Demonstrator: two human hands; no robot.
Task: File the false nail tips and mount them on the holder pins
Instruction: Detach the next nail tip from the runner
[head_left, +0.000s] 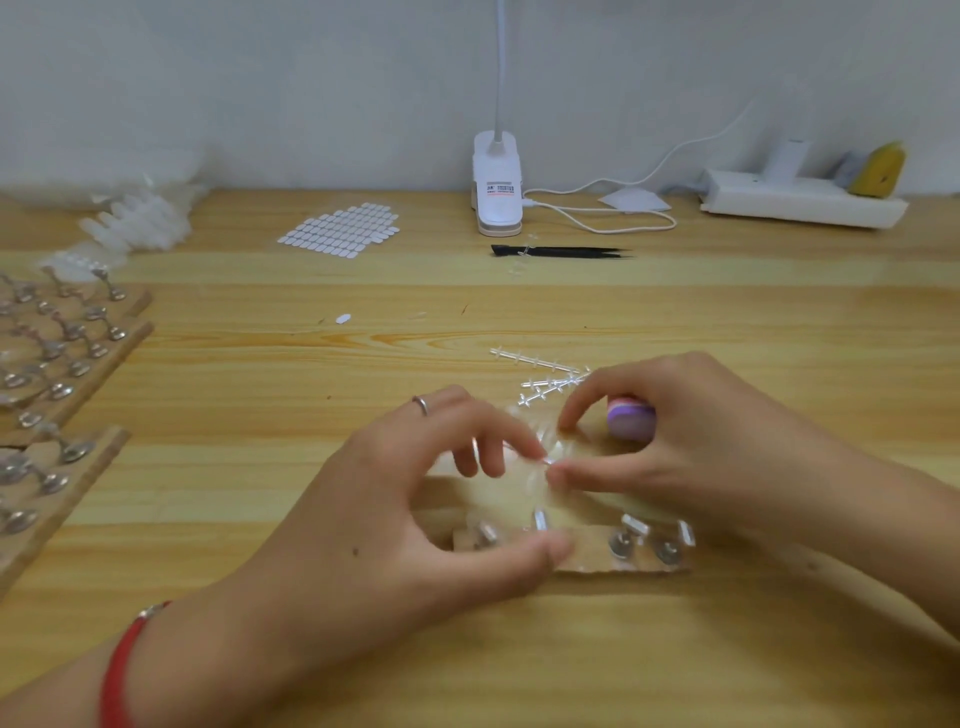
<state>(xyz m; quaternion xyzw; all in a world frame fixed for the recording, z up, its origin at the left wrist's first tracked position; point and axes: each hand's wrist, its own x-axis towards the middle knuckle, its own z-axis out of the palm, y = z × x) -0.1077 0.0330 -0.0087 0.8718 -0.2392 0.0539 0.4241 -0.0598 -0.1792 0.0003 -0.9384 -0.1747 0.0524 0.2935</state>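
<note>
Left hand (415, 493) and right hand (691, 441) pinch a clear nail tip (545, 462) just above the holder strip (587, 558); the right also grips the file block (631, 418). Judged light, thin, slippery, brittle: hold by the side edges.

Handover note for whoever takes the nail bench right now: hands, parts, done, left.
Left hand: fingers pinch a clear nail tip; it is blurred.
Right hand: grips the purple file block, with thumb and forefinger at the same tip.
Near holder strip: lies under both hands; its two right-end pins look bare.
Done: the strips at far left seem to carry tips; stripped sprues lie behind the hands.
Left: finish this tip, mount it, fill the bare pins. Spare tips are at back left.
</note>
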